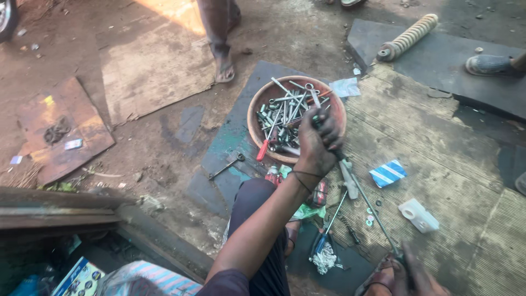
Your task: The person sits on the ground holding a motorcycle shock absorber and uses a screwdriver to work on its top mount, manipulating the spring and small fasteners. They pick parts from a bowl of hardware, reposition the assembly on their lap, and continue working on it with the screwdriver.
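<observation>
Left hand [318, 143] is closed around a long thin metal rod [366, 204] at the 5 o'clock rim of the round bowl [253, 121] of wrenches and sockets; right hand [413, 275], blurred, grips the rod's lower end. Screwdrivers [334, 219] lie below, at 6 o'clock.

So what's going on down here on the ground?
A person sits on the ground over a round bowl full of wrenches and sockets. Their left hand reaches over its near rim, fingers among the tools. Their right hand, blurred at the bottom edge, grips the end of a long thin metal rod. Screwdrivers and a coil spring lie around; other people's feet stand nearby.
</observation>
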